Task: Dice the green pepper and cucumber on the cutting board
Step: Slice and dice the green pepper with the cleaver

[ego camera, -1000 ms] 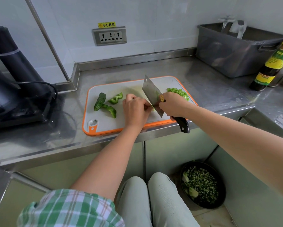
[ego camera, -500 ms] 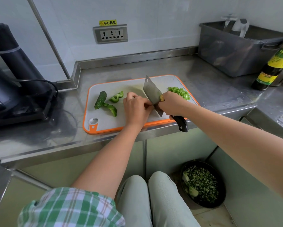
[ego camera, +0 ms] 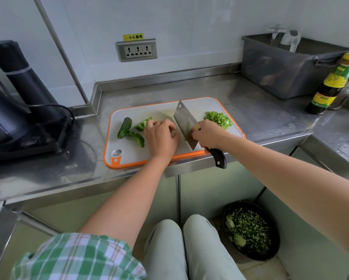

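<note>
Steel counter (ego camera: 250, 112) carries the cutting board (ego camera: 129, 155). The left hand (ego camera: 161, 136) has slid away from the cleaver (ego camera: 185, 122) toward 9 o'clock, bent fingers meeting a pepper piece (ego camera: 142, 124), grip unclear; the cucumber (ego camera: 124, 127) lies beyond. The right hand (ego camera: 208, 135) grips the cleaver handle.

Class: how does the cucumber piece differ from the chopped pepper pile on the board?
The cucumber piece is one dark chunk; the chopped pepper pile is many pale-green bits. The cucumber piece lies left of the cleaver, the pile right. Both rest on the cutting board.
</note>
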